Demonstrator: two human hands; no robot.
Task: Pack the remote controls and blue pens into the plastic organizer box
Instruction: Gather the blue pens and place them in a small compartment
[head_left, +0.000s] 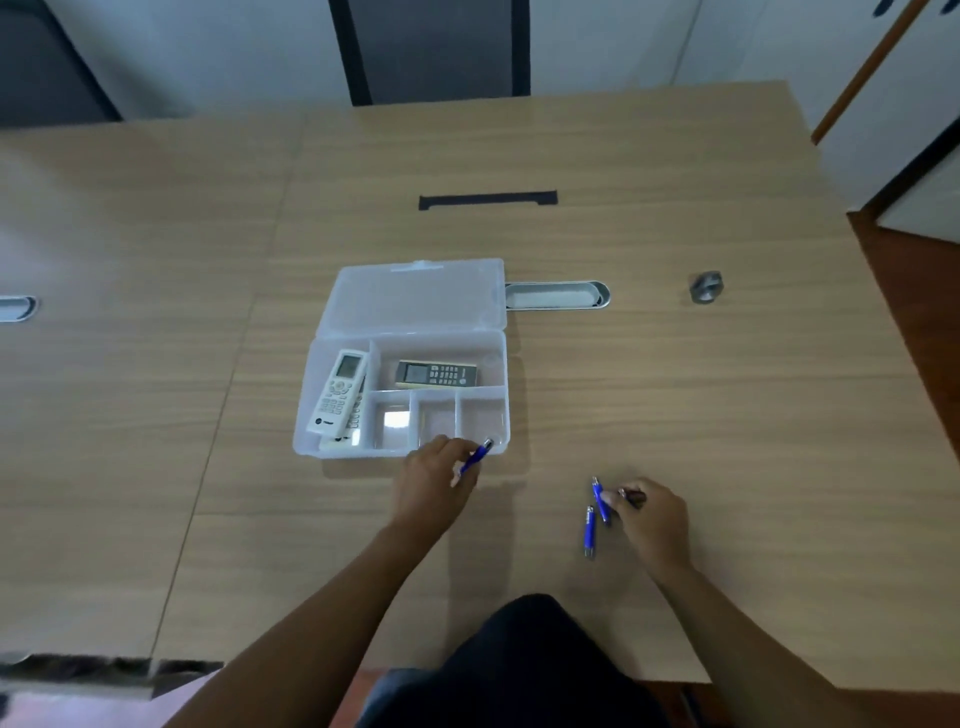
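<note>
The clear plastic organizer box (511, 395) lies open in the middle of the table, its lid (415, 296) folded back. A white remote (337, 392) rests in the long left compartment on top of another remote (348, 431). A dark remote (435, 374) lies in the upper right compartment. My left hand (434, 480) holds a blue pen (477, 456) at the box's front edge, its tip over the front right compartment. My right hand (652, 517) pinches a second blue pen (600, 500) on the table to the right. A third blue pen (589, 530) lies loose beside it.
A metal cable grommet (558, 295) is set into the table just right of the lid. A small grey roll (705, 287) stands further right. A black slot (487, 199) sits behind the box. Another grommet (15, 307) is at the far left edge.
</note>
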